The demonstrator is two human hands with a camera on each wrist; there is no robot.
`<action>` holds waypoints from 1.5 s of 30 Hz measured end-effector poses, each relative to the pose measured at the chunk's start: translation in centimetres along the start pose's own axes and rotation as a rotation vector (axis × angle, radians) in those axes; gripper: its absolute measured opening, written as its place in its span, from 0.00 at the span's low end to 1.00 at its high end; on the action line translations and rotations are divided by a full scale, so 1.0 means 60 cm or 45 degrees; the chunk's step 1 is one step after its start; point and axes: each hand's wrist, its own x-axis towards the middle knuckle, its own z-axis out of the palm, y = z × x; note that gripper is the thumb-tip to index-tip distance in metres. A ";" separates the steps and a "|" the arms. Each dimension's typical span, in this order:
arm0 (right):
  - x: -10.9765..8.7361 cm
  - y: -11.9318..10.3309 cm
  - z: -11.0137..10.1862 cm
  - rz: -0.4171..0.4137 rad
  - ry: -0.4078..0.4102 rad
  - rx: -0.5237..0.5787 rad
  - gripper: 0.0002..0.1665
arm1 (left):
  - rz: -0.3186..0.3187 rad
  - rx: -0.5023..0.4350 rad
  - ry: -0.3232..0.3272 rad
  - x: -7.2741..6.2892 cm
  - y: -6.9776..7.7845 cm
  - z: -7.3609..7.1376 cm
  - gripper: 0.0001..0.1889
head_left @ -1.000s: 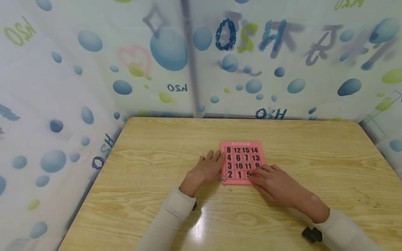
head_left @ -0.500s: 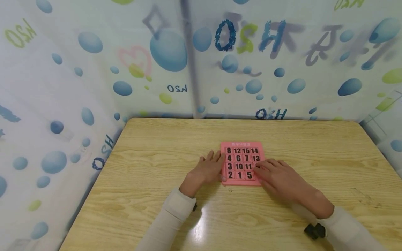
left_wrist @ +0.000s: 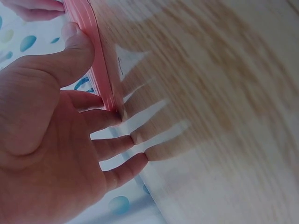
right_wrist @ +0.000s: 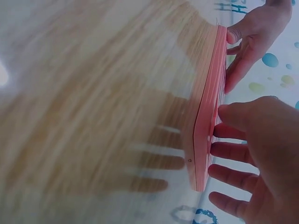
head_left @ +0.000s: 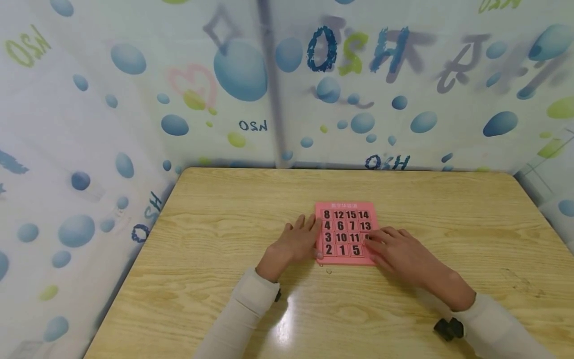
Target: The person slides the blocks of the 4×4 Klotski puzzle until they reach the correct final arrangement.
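A pink number sliding puzzle (head_left: 344, 259) lies flat on the wooden table, its black-numbered tiles facing up. In the head view my left hand (head_left: 296, 242) rests along the puzzle's left side. The left wrist view shows its fingers (left_wrist: 122, 169) spread and fairly straight, with the thumb on the pink edge. My right hand (head_left: 403, 257) reaches over the puzzle's right side, fingertips at the tile in the third row, right column, partly covering it. Its fingers (right_wrist: 231, 176) are extended, lightly bent. The lower right corner of the tile field is partly hidden by this hand.
The wooden table (head_left: 215, 209) surrounds the puzzle on all sides. Behind it and at the left hangs a white sheet (head_left: 287, 114) with blue and green droplets. A small thin curl (head_left: 329, 271) lies just in front of the puzzle.
My right hand has moved from the bottom row up and to the right, uncovering the 5 tile, and now sits by the third row's right end. The left hand stays put.
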 end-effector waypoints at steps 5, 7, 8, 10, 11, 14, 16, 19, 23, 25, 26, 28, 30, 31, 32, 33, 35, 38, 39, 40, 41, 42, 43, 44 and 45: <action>-0.002 -0.003 -0.002 0.002 -0.001 0.009 0.19 | -0.004 0.004 -0.003 0.001 -0.001 -0.001 0.46; -0.003 -0.005 -0.002 -0.002 0.001 0.014 0.19 | -0.006 0.001 -0.003 0.001 -0.001 -0.002 0.46; -0.003 -0.006 -0.002 -0.004 0.001 0.013 0.19 | -0.009 -0.002 -0.006 0.000 -0.001 -0.002 0.46; -0.004 -0.007 -0.002 -0.009 0.000 0.011 0.19 | -0.011 -0.005 -0.007 0.000 -0.001 -0.003 0.46; -0.005 -0.008 -0.002 -0.011 -0.002 0.010 0.19 | -0.012 -0.008 -0.008 -0.001 -0.001 -0.004 0.46; -0.007 -0.010 -0.002 -0.011 -0.010 0.009 0.19 | -0.014 -0.011 -0.008 -0.002 0.000 -0.005 0.46; -0.009 -0.011 -0.001 -0.014 -0.009 0.014 0.18 | -0.015 -0.010 -0.007 -0.002 0.000 -0.006 0.46; -0.011 -0.013 0.000 -0.025 0.003 0.018 0.18 | -0.017 -0.005 -0.007 -0.004 0.000 -0.006 0.46; -0.015 -0.015 0.000 -0.039 0.010 0.017 0.18 | -0.016 -0.003 -0.012 -0.004 0.000 -0.006 0.46; -0.016 -0.016 -0.001 -0.044 0.007 0.012 0.18 | -0.016 -0.005 -0.011 -0.004 0.000 -0.006 0.45; -0.017 -0.016 -0.002 -0.047 0.006 0.010 0.18 | -0.016 -0.005 -0.012 -0.004 0.000 -0.006 0.46; -0.017 -0.016 -0.003 -0.053 0.004 0.002 0.18 | -0.016 -0.007 -0.012 -0.004 0.000 -0.006 0.46; -0.018 -0.017 -0.005 -0.063 0.002 -0.005 0.17 | -0.017 -0.008 -0.011 -0.004 0.000 -0.006 0.46; -0.018 -0.017 -0.006 -0.066 0.000 -0.007 0.17 | -0.018 -0.010 -0.012 -0.004 0.000 -0.006 0.46; -0.018 -0.017 -0.007 -0.070 -0.003 -0.007 0.17 | -0.018 -0.010 -0.012 -0.003 0.000 -0.006 0.46; -0.018 -0.017 -0.008 -0.073 -0.008 -0.007 0.17 | -0.018 -0.011 -0.011 -0.003 0.000 -0.006 0.46; -0.018 -0.018 -0.010 -0.079 -0.020 -0.005 0.17 | -0.019 -0.015 -0.012 -0.003 0.000 -0.006 0.46; -0.018 -0.017 -0.013 -0.095 -0.032 -0.014 0.17 | -0.016 -0.019 -0.011 -0.003 0.000 -0.005 0.46; -0.017 -0.016 -0.015 -0.100 -0.032 -0.009 0.17 | -0.015 -0.018 -0.010 -0.003 0.000 -0.005 0.46; -0.016 -0.014 -0.016 -0.102 -0.030 0.002 0.16 | -0.013 -0.017 -0.010 -0.002 0.000 -0.005 0.46; -0.015 -0.012 -0.018 -0.102 -0.025 0.012 0.16 | -0.011 -0.015 -0.009 -0.002 0.000 -0.004 0.46; -0.013 -0.010 -0.019 -0.094 -0.021 0.021 0.16 | -0.009 -0.014 -0.008 -0.002 -0.001 -0.003 0.46; -0.011 -0.007 -0.020 -0.082 -0.017 0.037 0.16 | -0.007 -0.012 -0.007 -0.001 -0.001 -0.003 0.46; -0.008 -0.004 -0.021 -0.066 -0.013 0.056 0.16 | -0.005 -0.010 -0.007 -0.001 -0.001 -0.002 0.46; -0.005 -0.001 -0.022 -0.051 -0.011 0.071 0.16 | -0.004 -0.011 -0.006 -0.001 -0.001 -0.001 0.46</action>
